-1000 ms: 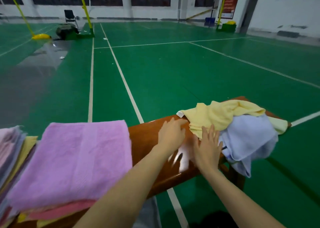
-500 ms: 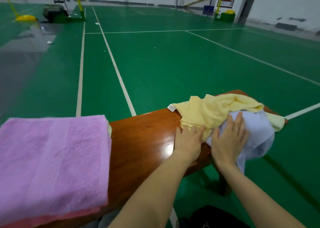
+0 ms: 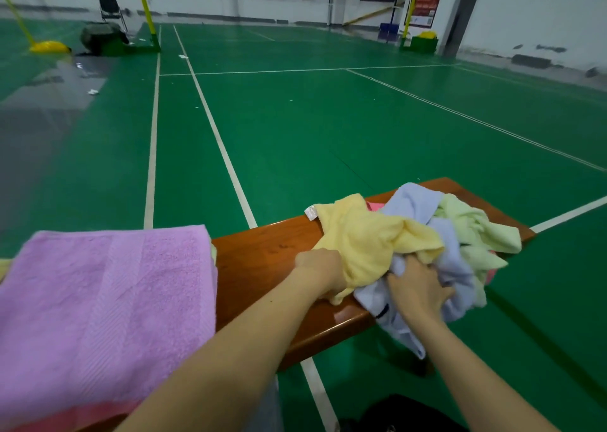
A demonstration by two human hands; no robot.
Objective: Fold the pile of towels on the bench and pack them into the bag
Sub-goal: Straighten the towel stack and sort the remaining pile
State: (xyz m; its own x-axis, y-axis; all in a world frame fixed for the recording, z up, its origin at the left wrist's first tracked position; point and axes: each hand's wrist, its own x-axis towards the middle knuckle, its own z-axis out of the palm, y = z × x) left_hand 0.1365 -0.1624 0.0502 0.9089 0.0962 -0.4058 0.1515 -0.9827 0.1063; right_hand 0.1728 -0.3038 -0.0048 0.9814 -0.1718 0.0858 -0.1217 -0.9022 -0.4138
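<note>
Left hand (image 3: 320, 269): closed, with the near edge of the yellow towel (image 3: 371, 238) gripped.
Right hand (image 3: 417, 292): fingers curled into the pale blue towel (image 3: 415, 203), a bunch of it clutched.
Bench (image 3: 269, 251): bare glossy wood is left between the hands and the folded purple towel (image 3: 105, 303).
Edges: blue cloth is draped over the bench's near edge.
Pile: the loose towels, a pale green towel (image 3: 476, 226) among them, are heaped at the bench's right end, under and beyond both hands.

two bare forearms, no sleeves visible
</note>
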